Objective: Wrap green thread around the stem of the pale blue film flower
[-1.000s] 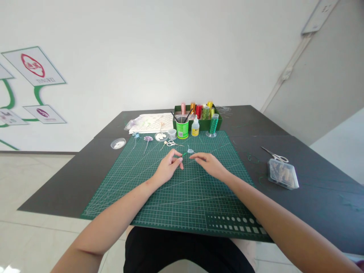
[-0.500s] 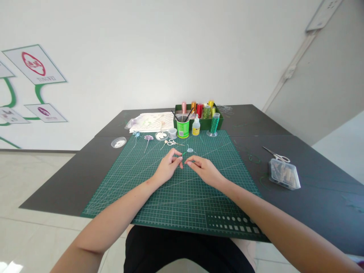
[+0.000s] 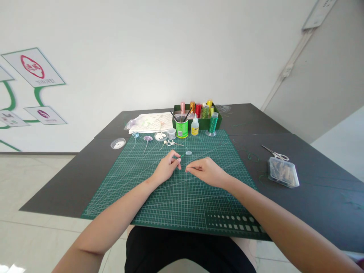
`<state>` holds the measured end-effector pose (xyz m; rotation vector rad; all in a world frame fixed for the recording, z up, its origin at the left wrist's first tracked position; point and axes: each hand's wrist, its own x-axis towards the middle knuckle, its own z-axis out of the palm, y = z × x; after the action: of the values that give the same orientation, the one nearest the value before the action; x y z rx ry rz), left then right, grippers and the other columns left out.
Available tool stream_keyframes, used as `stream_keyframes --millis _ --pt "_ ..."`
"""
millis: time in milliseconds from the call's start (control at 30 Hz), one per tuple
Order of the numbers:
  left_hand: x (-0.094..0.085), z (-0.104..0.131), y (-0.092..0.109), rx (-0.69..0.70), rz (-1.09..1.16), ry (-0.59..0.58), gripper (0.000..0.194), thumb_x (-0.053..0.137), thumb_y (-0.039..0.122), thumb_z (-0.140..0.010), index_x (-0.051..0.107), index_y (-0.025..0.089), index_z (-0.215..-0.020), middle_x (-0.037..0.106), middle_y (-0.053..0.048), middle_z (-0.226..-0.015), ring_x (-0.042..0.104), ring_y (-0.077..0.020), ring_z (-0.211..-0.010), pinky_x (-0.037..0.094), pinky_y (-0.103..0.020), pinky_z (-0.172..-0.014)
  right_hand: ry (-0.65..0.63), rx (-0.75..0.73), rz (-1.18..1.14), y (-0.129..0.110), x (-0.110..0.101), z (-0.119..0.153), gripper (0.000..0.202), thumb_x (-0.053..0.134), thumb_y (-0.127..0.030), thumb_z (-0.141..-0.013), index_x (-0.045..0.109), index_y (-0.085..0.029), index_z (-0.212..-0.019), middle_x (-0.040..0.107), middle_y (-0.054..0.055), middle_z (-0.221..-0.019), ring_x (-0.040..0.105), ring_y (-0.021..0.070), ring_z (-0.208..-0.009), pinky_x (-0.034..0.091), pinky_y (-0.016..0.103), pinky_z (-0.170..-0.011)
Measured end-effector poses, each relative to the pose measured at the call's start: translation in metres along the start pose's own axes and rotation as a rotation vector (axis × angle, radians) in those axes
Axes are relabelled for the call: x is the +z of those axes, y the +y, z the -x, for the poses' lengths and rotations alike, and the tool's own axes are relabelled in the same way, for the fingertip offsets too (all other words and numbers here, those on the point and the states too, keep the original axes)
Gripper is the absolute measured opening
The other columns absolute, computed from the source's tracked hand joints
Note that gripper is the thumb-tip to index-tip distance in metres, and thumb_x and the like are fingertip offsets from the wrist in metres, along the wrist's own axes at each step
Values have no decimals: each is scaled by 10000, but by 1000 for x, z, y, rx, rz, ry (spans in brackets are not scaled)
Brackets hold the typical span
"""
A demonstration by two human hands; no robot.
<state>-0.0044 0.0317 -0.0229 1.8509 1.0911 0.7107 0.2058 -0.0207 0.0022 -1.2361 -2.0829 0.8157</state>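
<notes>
My left hand (image 3: 167,167) is pinched on a thin stem wrapped in green thread (image 3: 182,156), above the green cutting mat (image 3: 170,204). At the stem's far end sits a small pale, translucent petal shape (image 3: 188,152). Just to the right, my right hand (image 3: 206,171) has its thumb and fingertips pressed together, apart from my left hand. Whatever lies between those fingertips is too small to make out. White-handled scissors (image 3: 171,143) lie on the mat beyond my left hand.
At the back stand a green can (image 3: 182,129) of tools, a glue bottle (image 3: 195,126), a green thread spool (image 3: 213,123) and a box (image 3: 203,123) of spools. Wire flowers (image 3: 148,138) lie back left. Right are scissors (image 3: 275,153) and a clear plastic box (image 3: 283,172).
My right hand has turned and its fingers have drawn closer together, slightly farther from my left hand. My left hand keeps its pinch. The view has shifted slightly.
</notes>
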Motion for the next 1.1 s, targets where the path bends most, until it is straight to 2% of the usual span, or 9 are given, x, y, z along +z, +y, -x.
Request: stream_keyframes --millis 133,333,500,700,800,933,967,1033,1100 --pt "3 8 8 33 -54 -98 93 542 309 -981 547 230 -1031 700 57 -677 521 -134 -546 362 -243 -609 69 10 -102 -2 -9 0 342 552 -376 -951 840 -207 -881 584 -21 -569 381 110 -500 276 266 -510" --pt "8 15 14 45 -41 -280 80 590 290 -963 606 216 -988 767 26 -735 553 -126 -538 371 -233 -579 223 42 -217 3 -21 -5 371 578 -448 -926 841 -185 -929 769 59 -815 621 190 -709 462 304 -646" --pt "11 14 11 44 22 -354 81 636 273 -938 643 193 -944 791 -15 -769 604 -128 -561 404 -229 -579 266 73 -254 8 -20 -7 352 601 -443 -914 847 -194 -949 784 63 -843 658 204 -750 495 322 -686" --pt "12 14 11 53 60 -396 83 654 257 -937 655 179 -908 817 -43 -834 727 -157 -724 484 -243 -702 240 124 -294 14 -15 -10 392 601 -475 -917 835 -171 -1000 660 13 -589 572 169 -604 471 307 -634" --pt "10 15 14 51 37 -400 84 665 253 -936 676 175 -908 824 -34 -846 709 -139 -675 470 -234 -682 217 163 -327 17 -13 -11 410 603 -486 -913 829 -158 -1006 762 54 -712 532 142 -570 450 287 -586" --pt "9 16 18 55 -11 -394 73 686 238 -930 702 175 -895 826 -10 -847 723 -132 -680 479 -225 -688 187 247 -372 21 -9 -12 474 599 -486 -904 813 -125 -1123 833 104 -893 334 87 -436 326 270 -446" --pt "9 17 19 59 -26 -386 66 687 226 -929 706 177 -890 826 -4 -847 736 -135 -704 486 -225 -700 183 262 -377 23 -9 -13 472 610 -481 -896 817 -122 -1121 836 109 -915 343 88 -435 331 272 -444" --pt "9 18 22 72 -60 -360 55 688 200 -928 717 182 -886 826 7 -849 759 -142 -750 499 -225 -724 183 282 -384 25 -8 -13 427 644 -457 -873 837 -126 -1062 838 111 -929 488 117 -505 418 279 -505" --pt "9 20 24 92 -101 -317 51 693 185 -928 729 189 -892 828 14 -860 772 -147 -782 508 -227 -742 186 293 -392 28 -9 -15 357 673 -423 -852 855 -141 -975 839 107 -927 655 177 -710 511 292 -651"
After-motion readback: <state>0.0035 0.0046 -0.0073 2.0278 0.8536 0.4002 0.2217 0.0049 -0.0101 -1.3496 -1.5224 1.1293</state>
